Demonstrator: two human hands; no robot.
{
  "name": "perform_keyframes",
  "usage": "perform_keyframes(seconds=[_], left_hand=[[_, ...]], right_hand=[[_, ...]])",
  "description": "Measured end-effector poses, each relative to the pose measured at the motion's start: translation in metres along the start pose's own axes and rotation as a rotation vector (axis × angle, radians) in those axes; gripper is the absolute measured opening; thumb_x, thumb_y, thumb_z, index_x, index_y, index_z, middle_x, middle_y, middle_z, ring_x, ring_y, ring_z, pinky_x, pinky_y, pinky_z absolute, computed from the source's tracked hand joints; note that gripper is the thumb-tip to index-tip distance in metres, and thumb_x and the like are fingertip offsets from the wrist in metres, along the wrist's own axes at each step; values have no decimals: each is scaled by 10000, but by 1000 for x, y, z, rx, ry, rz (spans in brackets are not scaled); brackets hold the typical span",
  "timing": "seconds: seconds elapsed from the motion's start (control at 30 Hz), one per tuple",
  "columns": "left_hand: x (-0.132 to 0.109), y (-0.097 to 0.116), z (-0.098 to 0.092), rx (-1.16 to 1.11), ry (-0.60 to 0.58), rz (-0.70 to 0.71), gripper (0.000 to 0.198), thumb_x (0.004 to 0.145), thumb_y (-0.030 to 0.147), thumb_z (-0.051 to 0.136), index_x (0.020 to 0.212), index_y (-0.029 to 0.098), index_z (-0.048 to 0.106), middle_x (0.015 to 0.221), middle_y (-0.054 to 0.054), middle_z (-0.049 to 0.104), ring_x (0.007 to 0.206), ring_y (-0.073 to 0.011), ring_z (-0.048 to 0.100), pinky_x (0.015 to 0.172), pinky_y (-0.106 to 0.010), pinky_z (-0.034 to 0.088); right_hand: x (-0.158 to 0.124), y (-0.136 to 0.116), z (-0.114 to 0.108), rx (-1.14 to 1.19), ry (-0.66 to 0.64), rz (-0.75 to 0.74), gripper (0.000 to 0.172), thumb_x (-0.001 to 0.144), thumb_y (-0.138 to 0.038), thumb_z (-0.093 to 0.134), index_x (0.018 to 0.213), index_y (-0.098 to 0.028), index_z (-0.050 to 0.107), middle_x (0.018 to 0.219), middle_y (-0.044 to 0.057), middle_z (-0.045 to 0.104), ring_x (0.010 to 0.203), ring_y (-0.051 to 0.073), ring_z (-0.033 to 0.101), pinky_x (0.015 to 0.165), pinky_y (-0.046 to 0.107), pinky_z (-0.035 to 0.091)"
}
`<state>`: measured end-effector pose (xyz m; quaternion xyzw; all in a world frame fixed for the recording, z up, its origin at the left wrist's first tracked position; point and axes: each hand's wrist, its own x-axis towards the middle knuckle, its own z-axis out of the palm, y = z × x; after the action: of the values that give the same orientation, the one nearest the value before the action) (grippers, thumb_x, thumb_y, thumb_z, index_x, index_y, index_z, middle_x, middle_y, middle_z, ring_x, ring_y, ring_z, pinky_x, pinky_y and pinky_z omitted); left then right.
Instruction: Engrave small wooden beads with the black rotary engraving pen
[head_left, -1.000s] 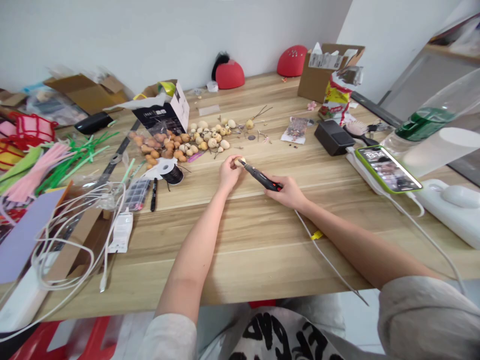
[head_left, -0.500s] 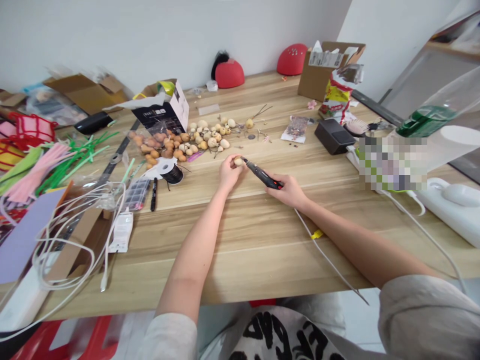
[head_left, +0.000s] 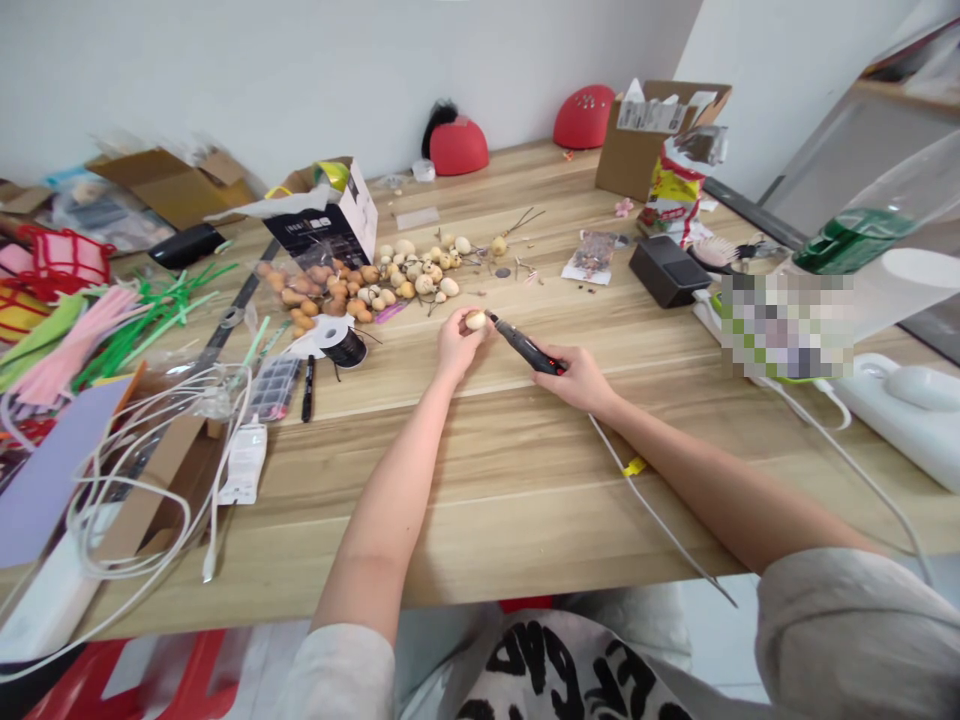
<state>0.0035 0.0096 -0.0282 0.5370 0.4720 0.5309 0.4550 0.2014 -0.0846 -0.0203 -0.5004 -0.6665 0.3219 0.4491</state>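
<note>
Between the fingertips of my left hand (head_left: 459,342) is a small pale round gourd-like piece (head_left: 475,320), its upper side yellowish. My right hand (head_left: 574,380) is closed around the rear of a black rotary tool (head_left: 525,347) with a red light. The tool's tip points left at the pale piece; whether they touch is too small to tell. From the tool a white cord (head_left: 637,490) runs down toward the table edge. Beyond my left hand lies a pile of similar pale pieces (head_left: 424,268), beside brown ones (head_left: 322,290).
Left of my arm are a spool of black cord (head_left: 343,345), a black marker (head_left: 308,390), a compartment box (head_left: 274,388) and tangled white cable (head_left: 180,490). To the right stand a black box (head_left: 669,272), a snack bag (head_left: 673,190) and a carton (head_left: 630,150).
The tool's tip has drawn slightly right, away from the pale piece, which has turned a little in my left fingers. Everything else looks the same.
</note>
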Motion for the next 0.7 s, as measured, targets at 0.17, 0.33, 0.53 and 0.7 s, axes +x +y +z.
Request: perform_keyframes(seconds=[0.17, 0.33, 0.53, 0.7], left_hand=[[2, -2, -1, -2, 15, 19, 383, 648, 210, 782, 1010, 172, 661, 992, -75, 743, 934, -201, 696, 879, -327, 538], [2, -2, -1, 9, -41, 27, 395, 644, 177, 776, 1027, 173, 676, 1028, -77, 744, 968, -212, 696, 943, -354, 527], [3, -5, -1, -7, -54, 50, 415, 647, 170, 761, 1052, 165, 670, 1054, -91, 739, 979, -218, 694, 946, -366, 528], [4, -7, -1, -15, -64, 40, 441, 654, 142, 728, 1089, 153, 658, 1072, -95, 739, 983, -210, 695, 946, -359, 529]], right_hand=[[0, 0, -1, 10, -22, 7, 479, 694, -214, 655, 1160, -198, 765, 1193, 1, 752, 1218, 320, 650, 1107, 409, 456], [-1, -2, 0, -6, -8, 6, 499, 691, -205, 656, 1180, -199, 758, 1205, 3, 748, 1222, 316, 648, 1091, 387, 467], [0, -2, -1, 20, -27, -16, 502, 697, -214, 657, 1189, -195, 757, 1166, 1, 761, 1226, 328, 643, 1101, 402, 461], [0, 1, -1, 10, -64, -24, 552, 691, -231, 671, 1236, -168, 735, 1159, 17, 764, 1148, 335, 685, 1059, 415, 494]])
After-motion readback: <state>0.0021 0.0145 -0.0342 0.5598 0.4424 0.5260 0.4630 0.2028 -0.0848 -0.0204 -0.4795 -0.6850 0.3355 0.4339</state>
